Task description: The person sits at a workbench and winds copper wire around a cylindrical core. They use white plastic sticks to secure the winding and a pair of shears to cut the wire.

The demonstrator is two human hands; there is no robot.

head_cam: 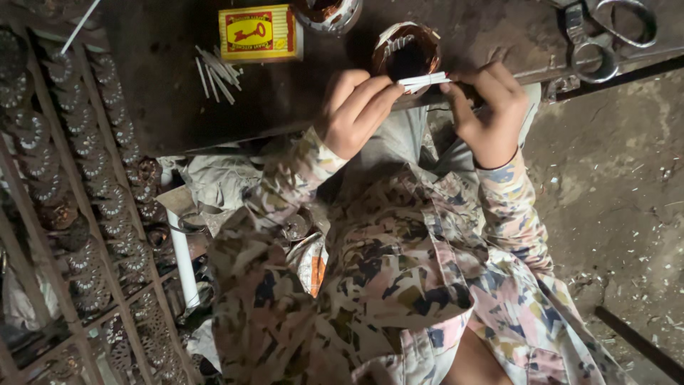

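- while the left hand (354,110) and right hand (490,108) each pinch an end of the white strips (423,81), the bundle sits just over the counter (157,85) edge.
- behind it, a round stator (406,50) holds what look like copper windings.
- loose white sticks (216,71) lie beside a yellow box (259,33).

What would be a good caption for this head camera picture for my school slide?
Two bare hands, left hand and right hand, pinch a thin white folded paper strip beside a round copper-wound coil.
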